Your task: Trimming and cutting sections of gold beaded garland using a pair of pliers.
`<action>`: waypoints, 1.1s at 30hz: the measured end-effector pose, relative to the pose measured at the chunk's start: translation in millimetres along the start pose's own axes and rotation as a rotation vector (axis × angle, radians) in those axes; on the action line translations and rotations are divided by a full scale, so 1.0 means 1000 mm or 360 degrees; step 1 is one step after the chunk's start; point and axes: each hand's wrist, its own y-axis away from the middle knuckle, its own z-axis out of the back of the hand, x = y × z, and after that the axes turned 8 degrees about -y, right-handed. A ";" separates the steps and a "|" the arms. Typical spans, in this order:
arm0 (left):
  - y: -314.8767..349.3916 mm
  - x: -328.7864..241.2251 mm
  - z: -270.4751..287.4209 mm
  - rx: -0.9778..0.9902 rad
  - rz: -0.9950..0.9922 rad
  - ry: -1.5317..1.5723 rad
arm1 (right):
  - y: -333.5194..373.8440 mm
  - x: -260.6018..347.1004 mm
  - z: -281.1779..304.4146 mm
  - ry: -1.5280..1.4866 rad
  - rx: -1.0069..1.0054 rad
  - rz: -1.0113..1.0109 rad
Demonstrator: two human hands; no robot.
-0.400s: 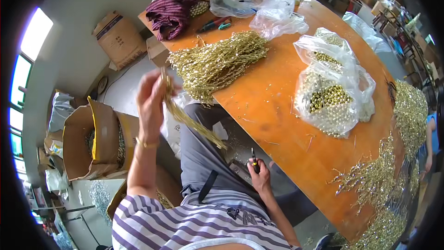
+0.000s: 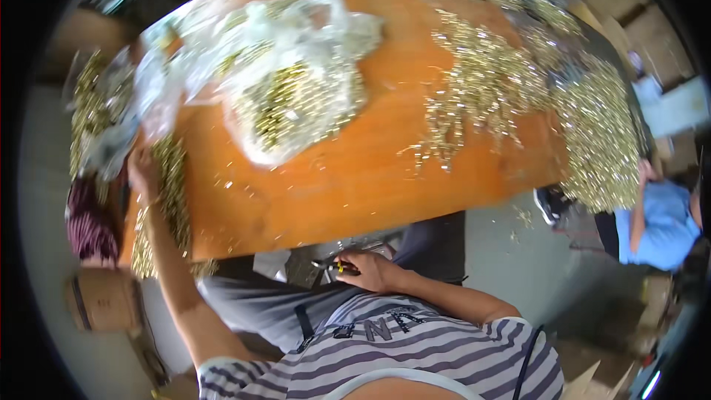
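Observation:
My left arm stretches over the far left of the table, and my left hand (image 2: pixel 144 170) lies at the top of a pile of glittery gold strands (image 2: pixel 172 185), close to a clear plastic bag (image 2: pixel 157 107). Blur hides its fingers and whatever may be between them. Down at my lap, below the table edge, my right hand (image 2: pixel 364 271) is closed around pliers (image 2: pixel 342 267) with black and yellow handles. Their dark jaws point to the left.
On the orange table (image 2: pixel 311 215) lie an open plastic bag of gold and pearly beads (image 2: pixel 285 111), gold sprays (image 2: pixel 481 81), and a striped purple cloth (image 2: pixel 90 222) at the left. A co-worker in blue (image 2: pixel 659 226) is at the right. Cardboard boxes (image 2: pixel 104 300) stand at left.
My view has swung to the right. My left hand, which held a bunch of gold stems beside the table, has moved onto the gold pile; that bunch no longer shows. My right hand keeps the pliers.

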 end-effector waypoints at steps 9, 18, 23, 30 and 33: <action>0.115 -0.182 -0.065 -0.0414 -0.0958 -0.1004 | 0.067 0.083 0.145 0.0285 -0.0983 -0.0050; 0.271 -0.242 -0.145 0.0818 -0.0655 -0.0151 | -0.009 0.012 0.371 0.1179 -0.1964 -0.0299; 0.283 -0.262 -0.172 0.1092 -0.0655 -0.0043 | -0.022 0.007 0.285 0.1213 -0.1372 0.0174; 0.262 -0.285 -0.221 0.1157 -0.0725 -0.0084 | 0.022 0.037 0.189 0.0888 -0.1145 0.0521; 0.255 -0.280 -0.235 0.1183 -0.1018 -0.0225 | 0.031 0.037 0.211 0.0700 -0.1495 0.0616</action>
